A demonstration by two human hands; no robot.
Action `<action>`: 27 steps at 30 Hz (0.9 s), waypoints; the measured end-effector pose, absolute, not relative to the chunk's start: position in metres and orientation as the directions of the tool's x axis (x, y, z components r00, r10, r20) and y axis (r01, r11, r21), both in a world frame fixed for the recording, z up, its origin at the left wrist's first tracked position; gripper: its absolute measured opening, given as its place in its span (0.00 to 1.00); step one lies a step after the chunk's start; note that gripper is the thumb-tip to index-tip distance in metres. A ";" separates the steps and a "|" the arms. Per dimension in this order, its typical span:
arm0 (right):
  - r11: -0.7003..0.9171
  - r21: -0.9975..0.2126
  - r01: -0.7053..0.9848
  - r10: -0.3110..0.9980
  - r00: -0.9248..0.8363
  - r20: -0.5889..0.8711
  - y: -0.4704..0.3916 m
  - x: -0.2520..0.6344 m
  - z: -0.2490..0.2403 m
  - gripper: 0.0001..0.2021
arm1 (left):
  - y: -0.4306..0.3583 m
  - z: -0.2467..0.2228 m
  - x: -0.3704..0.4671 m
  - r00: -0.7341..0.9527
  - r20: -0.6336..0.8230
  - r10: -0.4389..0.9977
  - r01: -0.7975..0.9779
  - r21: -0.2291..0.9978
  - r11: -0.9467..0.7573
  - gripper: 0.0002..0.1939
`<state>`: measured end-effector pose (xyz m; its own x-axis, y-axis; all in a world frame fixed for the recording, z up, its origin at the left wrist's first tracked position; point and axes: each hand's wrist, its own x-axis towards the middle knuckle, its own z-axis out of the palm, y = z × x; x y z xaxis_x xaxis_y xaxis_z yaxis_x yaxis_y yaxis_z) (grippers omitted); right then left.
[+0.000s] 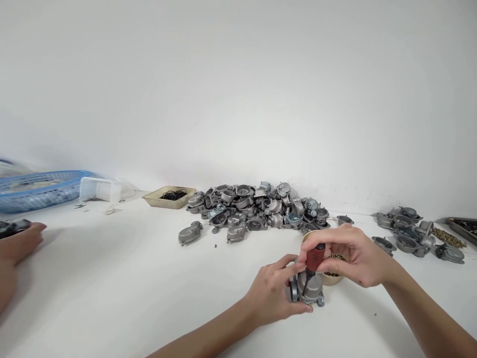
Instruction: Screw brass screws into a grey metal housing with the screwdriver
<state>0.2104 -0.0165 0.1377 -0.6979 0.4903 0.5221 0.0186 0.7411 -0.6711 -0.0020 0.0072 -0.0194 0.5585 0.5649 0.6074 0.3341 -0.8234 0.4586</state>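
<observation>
My left hand [274,291] grips a grey metal carburetor [312,287] from its left side, holding it on the white table. My right hand [348,253] is closed around the red handle of a screwdriver [316,257], which is tilted. The screwdriver's dark shaft runs down to the near left edge of the carburetor's domed part, where the tip meets a small brass-coloured spot. Just behind the carburetor is a round cream bowl [333,280] of small brass-coloured screws, partly covered by my right hand.
A pile of grey metal castings [257,206] lies along the wall, with a smaller group [408,233] at right beside loose brass-coloured pieces [449,237]. Left stand a tray [158,202] of black rings, a white container [96,190] and a blue basket [48,194]. Another person's hand [26,243] shows far left.
</observation>
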 end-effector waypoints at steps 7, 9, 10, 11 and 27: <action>0.691 -0.718 0.087 0.603 -0.617 0.505 -0.017 0.210 0.130 0.13 | 0.005 -0.014 -0.002 0.522 0.629 0.576 0.348 0.459 -0.817 0.37; 0.698 -0.710 0.094 0.615 -0.587 0.527 -0.018 0.208 0.130 0.14 | 0.006 -0.015 -0.003 0.521 0.618 0.589 0.363 0.465 -0.808 0.38; 0.700 -0.706 0.112 0.625 -0.575 0.528 -0.019 0.207 0.130 0.14 | 0.006 -0.016 -0.003 0.524 0.610 0.594 0.370 0.465 -0.804 0.39; 0.700 -0.701 0.137 0.636 -0.566 0.524 -0.019 0.207 0.131 0.13 | 0.007 -0.018 -0.003 0.527 0.608 0.594 0.376 0.460 -0.804 0.39; 0.673 -0.413 0.614 0.739 -0.544 0.397 -0.045 0.269 0.140 0.18 | 0.022 0.001 -0.010 0.747 0.462 0.478 0.174 0.559 -0.811 0.35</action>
